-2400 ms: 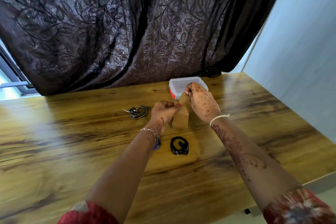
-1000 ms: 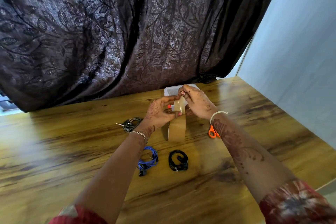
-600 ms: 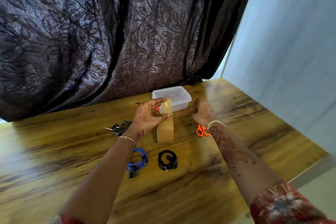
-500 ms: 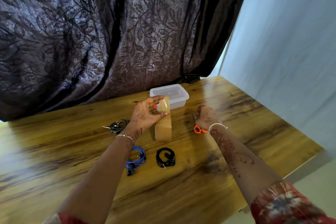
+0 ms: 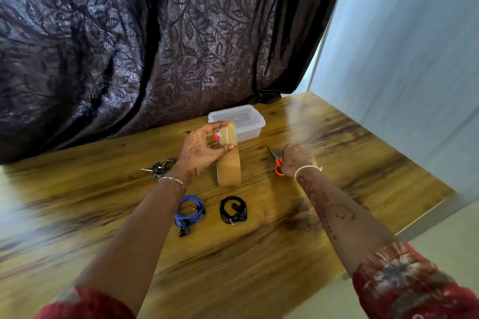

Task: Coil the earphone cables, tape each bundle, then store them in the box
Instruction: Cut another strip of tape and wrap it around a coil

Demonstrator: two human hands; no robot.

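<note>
With the box (image 5: 237, 122) behind and the blue cable (image 5: 190, 211), black cable (image 5: 233, 210) and grey cable (image 5: 162, 167) lying coiled on the tabletop (image 5: 350, 163), the upright tape roll (image 5: 228, 163) is being pinched by the left hand (image 5: 199, 150), while the scissors (image 5: 277, 162) are being clasped in the curled grip of the right hand (image 5: 296, 159).

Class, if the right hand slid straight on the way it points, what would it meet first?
Probably the clear box, beyond the scissors that the right hand grips; depth is unclear.
</note>
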